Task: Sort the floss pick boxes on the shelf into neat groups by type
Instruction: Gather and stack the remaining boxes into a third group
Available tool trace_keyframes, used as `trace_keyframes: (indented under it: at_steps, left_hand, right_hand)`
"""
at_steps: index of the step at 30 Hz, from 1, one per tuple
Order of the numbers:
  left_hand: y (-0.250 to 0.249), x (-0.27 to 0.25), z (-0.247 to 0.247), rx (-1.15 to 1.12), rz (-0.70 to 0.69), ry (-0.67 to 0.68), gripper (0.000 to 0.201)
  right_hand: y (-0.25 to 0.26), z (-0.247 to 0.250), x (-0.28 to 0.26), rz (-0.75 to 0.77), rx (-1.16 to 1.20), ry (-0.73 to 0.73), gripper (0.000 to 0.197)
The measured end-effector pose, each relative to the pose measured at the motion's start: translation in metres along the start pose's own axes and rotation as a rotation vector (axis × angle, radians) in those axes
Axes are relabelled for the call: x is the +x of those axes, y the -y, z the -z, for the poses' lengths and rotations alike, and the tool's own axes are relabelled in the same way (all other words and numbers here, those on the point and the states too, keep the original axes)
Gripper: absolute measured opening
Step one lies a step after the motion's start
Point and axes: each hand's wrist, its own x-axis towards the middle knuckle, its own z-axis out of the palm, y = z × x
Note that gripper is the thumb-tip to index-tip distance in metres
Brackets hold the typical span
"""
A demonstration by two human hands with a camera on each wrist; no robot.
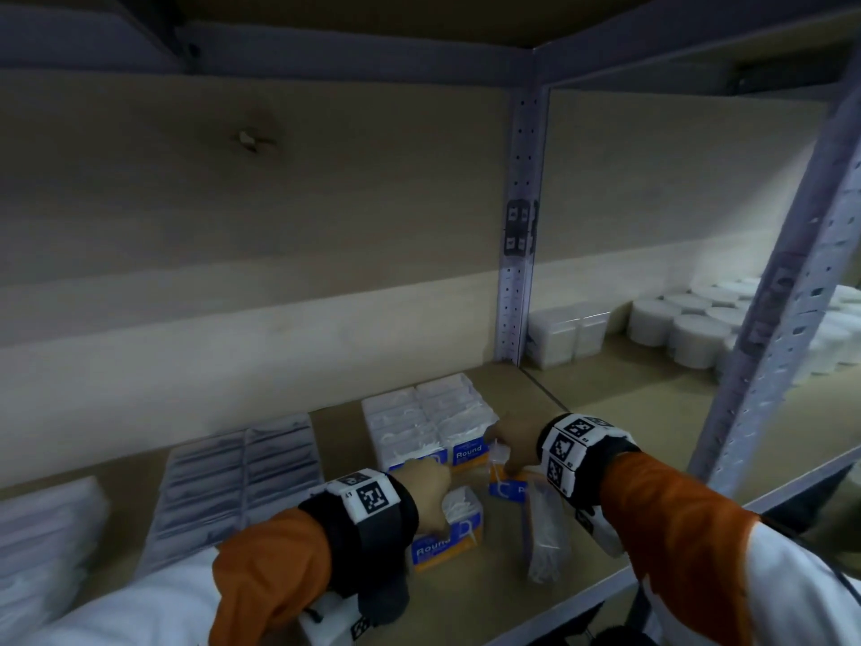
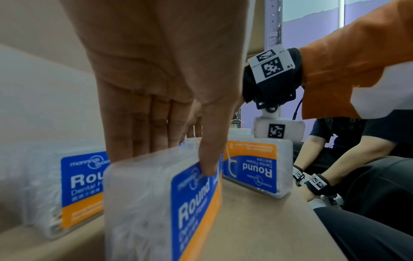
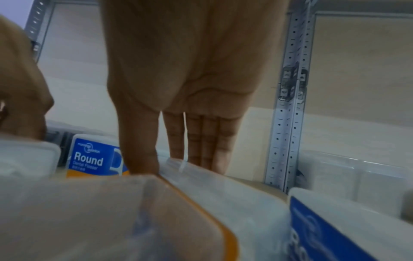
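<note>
Dim light; beige back panel (image 1: 289, 216) is framed by perforated grey metal uprights (image 1: 519, 235), tan shelf board (image 1: 619, 394) seen at right.

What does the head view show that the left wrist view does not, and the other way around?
Only the head view shows the grey flat packs, the round white tubs and the neat block of boxes. Only the left wrist view shows the left thumb on the label and a second person's arm. Both show the left hand gripping a Round floss box.
</note>
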Motion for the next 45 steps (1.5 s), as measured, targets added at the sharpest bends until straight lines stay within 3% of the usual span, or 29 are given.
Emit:
trace_keyframes:
  at_steps: [7,16,21,26,30,41,45]
  left_hand:
    - [0.002,-0.003,0.000,-0.038,0.079,-0.015,0.037]
    - [-0.002,-0.007,0.007,-0.038,0.073,0.006,0.035]
    - [-0.003,-0.009,0.002,-0.077,0.086,-0.056,0.036]
    - [-0.005,-0.013,0.001,-0.095,0.110,-0.059,0.041]
    - [-0.007,-0.015,0.000,-0.078,0.108,-0.067,0.039]
    - [0.000,-0.014,-0.017,-0.117,0.090,-0.136,0.030]
    - [0.003,-0.013,-0.025,-0.120,0.112,-0.167,0.039]
  right_hand:
    - [-0.001,0.007,0.003,0.026,-0.010,-0.056,0.065]
    - [-0.017,0.020,-0.015,0.025,0.091,-0.154,0.058]
    - [-0.023,0.010,-0.017,-0.024,0.137,-0.138,0.037]
    - [-0.028,-0.001,-0.018,-0.048,0.215,-0.163,0.033]
    - [-0.027,-0.007,-0.015,-0.084,0.226,-0.106,0.046]
    - [-0.026,-0.010,-0.010,-0.081,0.081,-0.062,0.046]
    - [-0.028,-0.008,-0.009,-0.068,0.081,-0.023,0.048]
